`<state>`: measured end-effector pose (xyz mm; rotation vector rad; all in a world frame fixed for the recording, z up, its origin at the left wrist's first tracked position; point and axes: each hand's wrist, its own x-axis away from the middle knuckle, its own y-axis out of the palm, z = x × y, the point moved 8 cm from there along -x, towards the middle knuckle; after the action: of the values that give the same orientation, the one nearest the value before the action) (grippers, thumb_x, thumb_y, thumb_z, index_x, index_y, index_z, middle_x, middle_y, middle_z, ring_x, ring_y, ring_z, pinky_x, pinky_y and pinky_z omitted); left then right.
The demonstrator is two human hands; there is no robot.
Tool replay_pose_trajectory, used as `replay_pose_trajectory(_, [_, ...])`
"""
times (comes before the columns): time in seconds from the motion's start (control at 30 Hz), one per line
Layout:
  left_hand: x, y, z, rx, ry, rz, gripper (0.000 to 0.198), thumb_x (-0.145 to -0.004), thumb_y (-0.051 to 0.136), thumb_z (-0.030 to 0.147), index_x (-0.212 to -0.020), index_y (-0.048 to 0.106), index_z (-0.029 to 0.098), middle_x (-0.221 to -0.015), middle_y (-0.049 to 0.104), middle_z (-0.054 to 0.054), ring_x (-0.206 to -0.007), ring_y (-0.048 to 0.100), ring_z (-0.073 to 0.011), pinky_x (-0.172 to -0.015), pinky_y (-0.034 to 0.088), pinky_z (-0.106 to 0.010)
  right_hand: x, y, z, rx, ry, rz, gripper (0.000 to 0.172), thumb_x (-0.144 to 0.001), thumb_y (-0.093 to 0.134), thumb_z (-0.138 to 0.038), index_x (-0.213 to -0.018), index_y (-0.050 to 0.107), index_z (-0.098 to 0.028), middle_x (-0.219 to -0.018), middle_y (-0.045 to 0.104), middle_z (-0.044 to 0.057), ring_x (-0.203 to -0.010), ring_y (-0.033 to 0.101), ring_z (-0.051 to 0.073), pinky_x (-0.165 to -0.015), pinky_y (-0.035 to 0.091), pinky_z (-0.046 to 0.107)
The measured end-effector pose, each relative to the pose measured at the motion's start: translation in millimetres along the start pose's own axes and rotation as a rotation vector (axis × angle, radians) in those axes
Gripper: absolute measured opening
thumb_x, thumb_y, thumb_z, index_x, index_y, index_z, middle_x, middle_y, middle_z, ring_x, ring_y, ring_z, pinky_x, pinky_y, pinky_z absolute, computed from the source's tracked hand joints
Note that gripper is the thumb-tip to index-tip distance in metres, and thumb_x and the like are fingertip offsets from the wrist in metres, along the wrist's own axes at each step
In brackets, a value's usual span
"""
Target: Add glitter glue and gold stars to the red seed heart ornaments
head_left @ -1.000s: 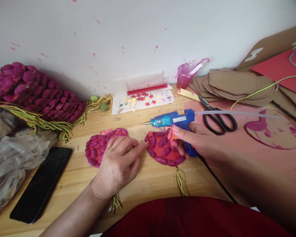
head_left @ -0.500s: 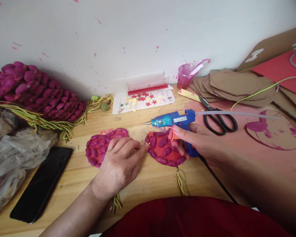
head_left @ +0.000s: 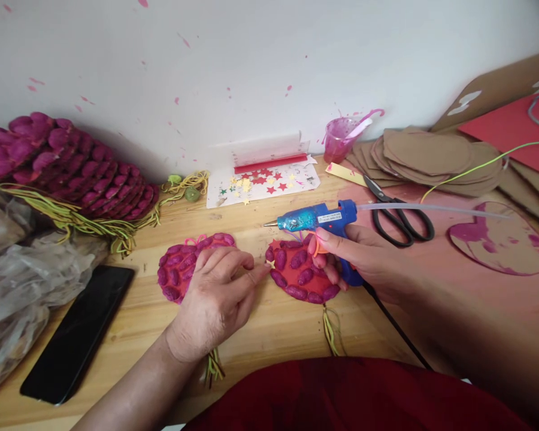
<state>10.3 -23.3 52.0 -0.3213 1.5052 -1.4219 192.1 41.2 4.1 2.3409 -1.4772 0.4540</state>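
My right hand [head_left: 354, 254] is wrapped round a blue glue gun [head_left: 305, 216]; its metal nozzle points left and a clear glue stick trails from the back. Below the gun lies a red cutout [head_left: 291, 263] covered with purple-painted oval pieces, with a yellow-green tassel at its lower edge. A small yellow star [head_left: 270, 264] sits at its left side. The fingers of my left hand [head_left: 222, 293] are curled, fingertips beside the star, and no object shows in them. Under that hand a second, similar cutout [head_left: 173, 272] is partly hidden.
Loose stars cover a white sheet [head_left: 314, 179] by the wall. Black scissors [head_left: 399, 218], a stained cup [head_left: 336, 140] and stacked cardboard shapes [head_left: 426, 149] lie right. At left are a phone [head_left: 78, 335], plastic bags [head_left: 67, 263] and a pile of purple pieces [head_left: 63, 155].
My left fingertips have drawn back slightly from the right cutout, and the yellow star there shows more fully. My right hand keeps hold of the glue gun, nearly still.
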Motion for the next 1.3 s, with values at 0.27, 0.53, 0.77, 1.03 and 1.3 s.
replay_pose_trajectory(0.27, [-2.4, -0.5, -0.2, -0.027, -0.001, -0.006, 0.025, -0.089, 0.067, 0.012, -0.107, 0.076, 0.027, -0.093, 0.066, -0.004, -0.089, 0.058, -0.0189, -0.083, 0.042, -0.036, -0.9, 0.0, 0.6, 0.006, -0.004, -0.001, 0.042, -0.084, 0.068, -0.061, -0.080, 0.064, -0.019, -0.072, 0.062, 0.002, -0.050, 0.052, 0.009, -0.041, 0.038, 0.021])
replay_pose_trajectory(0.53, [-3.7, -2.6, 0.2, -0.046, 0.030, -0.013, 0.027, -0.092, 0.063, 0.011, -0.110, 0.075, 0.028, -0.096, 0.067, -0.004, -0.091, 0.058, -0.0183, -0.083, 0.038, -0.036, -1.5, -0.7, 1.3, 0.011, -0.010, -0.002, 0.043, -0.084, 0.068, -0.062, -0.082, 0.065, -0.019, -0.072, 0.062, 0.000, -0.050, 0.052, 0.008, -0.042, 0.037, 0.022])
replay_pose_trajectory(0.77, [-4.1, -2.5, 1.3, -0.018, 0.055, -0.027, 0.031, -0.093, 0.062, 0.011, -0.114, 0.074, 0.031, -0.099, 0.069, -0.003, -0.097, 0.060, -0.0196, -0.087, 0.037, -0.038, -3.5, -0.5, 2.5, 0.004, 0.004, -0.024, 0.046, -0.081, 0.069, -0.065, -0.083, 0.065, -0.019, -0.071, 0.062, 0.001, -0.049, 0.052, 0.008, -0.042, 0.037, 0.022])
replay_pose_trajectory(1.03, [-4.5, -2.6, 0.6, 0.002, 0.043, -0.035, 0.025, -0.095, 0.061, 0.013, -0.108, 0.075, 0.029, -0.099, 0.070, -0.003, -0.097, 0.060, -0.0189, -0.088, 0.036, -0.039, -3.3, -1.1, 3.8, 0.010, 0.008, -0.018, 0.047, -0.082, 0.068, -0.066, -0.084, 0.066, -0.019, -0.072, 0.062, 0.001, -0.049, 0.053, 0.009, -0.042, 0.039, 0.021])
replay_pose_trajectory(1.3, [-3.0, -3.0, -0.7, 0.041, 0.030, -0.008, 0.028, -0.091, 0.064, 0.010, -0.108, 0.076, 0.030, -0.100, 0.069, -0.002, -0.099, 0.059, -0.0192, -0.092, 0.037, -0.039, -3.3, -0.9, 2.7, 0.005, -0.013, -0.028, 0.047, -0.082, 0.068, -0.065, -0.083, 0.064, -0.018, -0.073, 0.062, 0.000, -0.049, 0.053, 0.008, -0.042, 0.039, 0.021])
